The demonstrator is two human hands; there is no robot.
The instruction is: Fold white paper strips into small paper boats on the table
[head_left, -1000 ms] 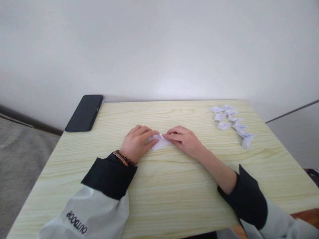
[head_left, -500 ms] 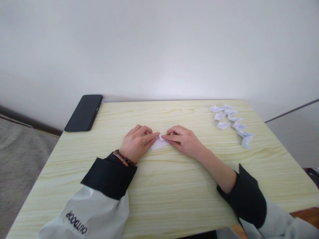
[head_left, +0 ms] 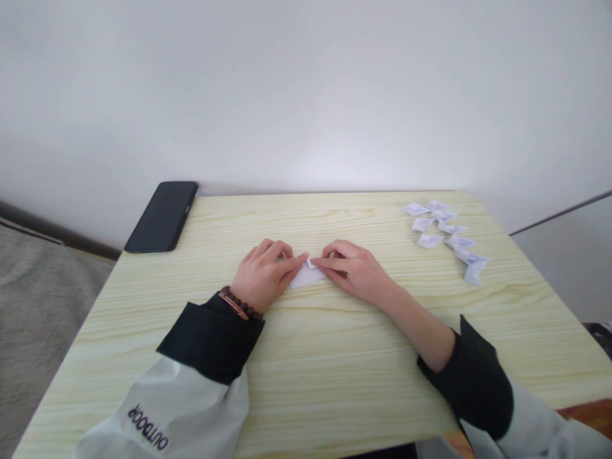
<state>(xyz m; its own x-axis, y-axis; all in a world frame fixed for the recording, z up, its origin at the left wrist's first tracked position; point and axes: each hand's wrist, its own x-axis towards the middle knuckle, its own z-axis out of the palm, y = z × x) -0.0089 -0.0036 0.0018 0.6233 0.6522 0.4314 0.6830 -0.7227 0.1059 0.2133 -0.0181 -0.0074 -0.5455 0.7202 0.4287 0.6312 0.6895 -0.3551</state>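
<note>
Apparently mid-fold, pinching the white paper [head_left: 307, 277] finger-and-thumb near its far edge with left hand [head_left: 261, 274] and right hand [head_left: 356, 271], next likely calling for even, flattening pressure.

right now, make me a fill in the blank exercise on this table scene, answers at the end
The left hand and right hand both touch a small folded paper coloured ____. The brown beaded bracelet sits nearest the ____ hand. Several small folded white paper shapes lie toward the ____ side of the pale wood-grain table.
Answers: white; left; right.
</note>
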